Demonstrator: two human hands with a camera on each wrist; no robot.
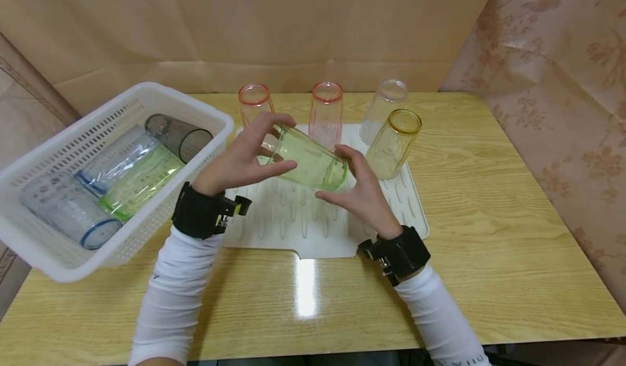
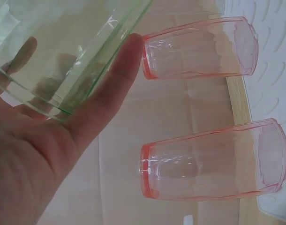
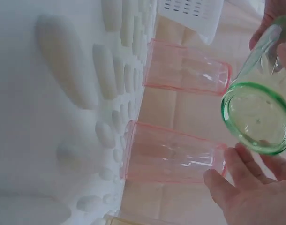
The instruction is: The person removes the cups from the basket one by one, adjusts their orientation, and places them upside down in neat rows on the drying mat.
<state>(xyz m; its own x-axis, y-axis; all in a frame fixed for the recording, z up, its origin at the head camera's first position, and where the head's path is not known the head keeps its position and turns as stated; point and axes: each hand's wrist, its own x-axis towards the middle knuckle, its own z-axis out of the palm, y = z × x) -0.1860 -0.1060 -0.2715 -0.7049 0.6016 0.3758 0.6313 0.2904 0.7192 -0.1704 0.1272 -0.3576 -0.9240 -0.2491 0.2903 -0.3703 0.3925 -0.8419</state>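
My left hand [image 1: 239,159] grips a pale green drinking glass [image 1: 308,162] near its mouth end, thumb along the near side and fingers round the far side. The glass is held tilted above a white ribbed drying mat [image 1: 274,227], its thick base [image 3: 258,119] towards the right. At that base is my right hand [image 1: 367,192], fingers spread around its edge and thumb just below it. Behind, two pink glasses [image 1: 326,116] [image 2: 213,164] stand upside down. To the right, a clear glass [image 1: 383,110] and a yellow glass [image 1: 393,146] are also upside down.
A white plastic basket [image 1: 112,97] sits on the left of the wooden table [image 1: 494,213]. In it lie a dark grey glass [image 1: 168,132], a green glass [image 1: 142,181] and clear glasses with blue bases [image 1: 73,213]. A beige cloth [image 1: 244,23] hangs behind the table.
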